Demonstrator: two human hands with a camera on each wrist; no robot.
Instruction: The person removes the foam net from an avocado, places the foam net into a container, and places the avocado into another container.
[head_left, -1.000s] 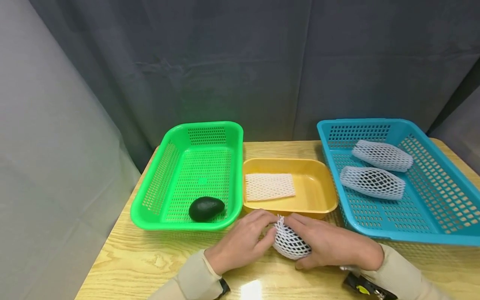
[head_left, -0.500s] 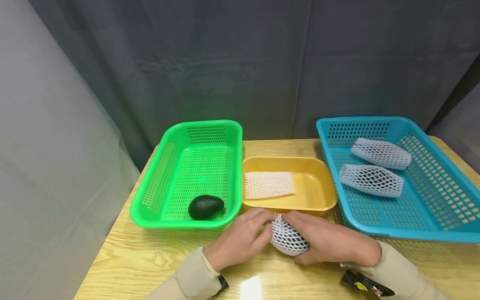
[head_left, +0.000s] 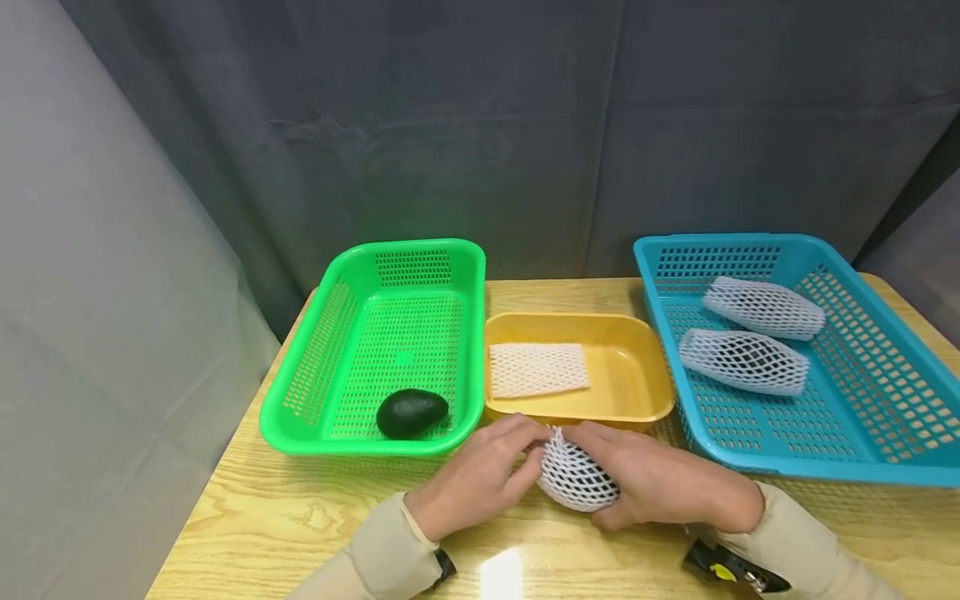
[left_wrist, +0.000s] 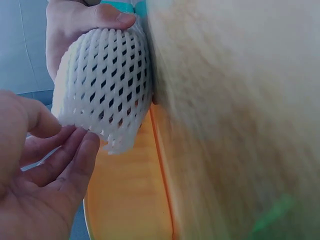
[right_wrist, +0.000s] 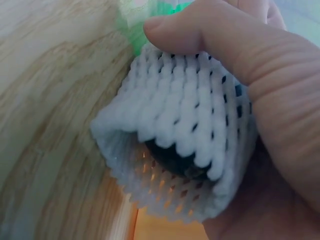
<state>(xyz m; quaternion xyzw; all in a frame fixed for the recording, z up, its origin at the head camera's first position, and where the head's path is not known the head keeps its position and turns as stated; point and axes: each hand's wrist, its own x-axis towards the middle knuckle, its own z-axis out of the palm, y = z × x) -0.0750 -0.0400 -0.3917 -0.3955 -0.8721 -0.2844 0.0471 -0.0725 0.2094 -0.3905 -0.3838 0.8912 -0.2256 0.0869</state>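
A dark avocado (right_wrist: 175, 162) sits inside a white foam net sleeve (head_left: 576, 477), its end showing through the sleeve's open mouth in the right wrist view. My right hand (head_left: 652, 479) grips the sleeved avocado from the right, thumb on the near side. At the sleeve's left end, my left hand (head_left: 483, 475) pinches the net's edge between thumb and fingers, as the left wrist view shows. Another avocado (head_left: 412, 414), bare, lies in the green basket (head_left: 273, 425). One flat foam net (head_left: 538, 371) rests in the yellow tray (head_left: 630, 387).
The blue basket (head_left: 750, 461) stands at the right and holds two sleeved avocados, a far one (head_left: 765, 308) and a nearer one (head_left: 745, 362). Wooden table (head_left: 247, 521) surrounds the hands. A dark cloth (head_left: 525, 142) hangs behind the containers.
The hands and the sleeved avocado have shifted very slightly left in the head view. Both hands keep their hold, and the baskets and tray stay put.
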